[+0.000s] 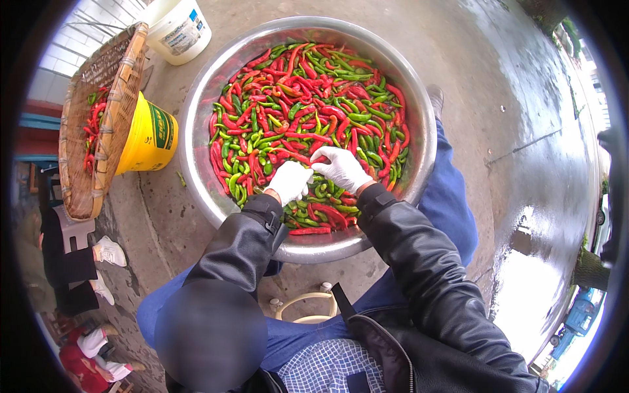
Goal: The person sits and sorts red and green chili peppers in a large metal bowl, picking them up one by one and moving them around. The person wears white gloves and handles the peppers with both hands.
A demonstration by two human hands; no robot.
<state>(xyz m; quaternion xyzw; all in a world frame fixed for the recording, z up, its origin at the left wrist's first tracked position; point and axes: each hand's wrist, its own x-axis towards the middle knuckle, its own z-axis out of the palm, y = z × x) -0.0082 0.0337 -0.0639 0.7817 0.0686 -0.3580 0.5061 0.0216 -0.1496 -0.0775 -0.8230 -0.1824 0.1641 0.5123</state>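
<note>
A wide stainless-steel basin [223, 54] before me holds a heap of red and green chili peppers [314, 108]. Both my hands wear white gloves and meet over the near half of the heap. My right hand [340, 169] has thumb and index finger pinched around what looks like a red chili pepper [320, 159]. My left hand [290, 182] is just to the left, fingers curled, its tips almost touching the right fingertips. Whether it grips anything is hidden by the glove. Beneath the hands, more chilies [327, 213] lie near the basin's front rim.
Left of the basin, a woven bamboo tray [115, 132] with some chilies leans by a yellow bucket [152, 137]. A white bucket [182, 37] stands behind. People sit at the left, one in white shoes [110, 251]. Wet concrete [530, 162] stretches right.
</note>
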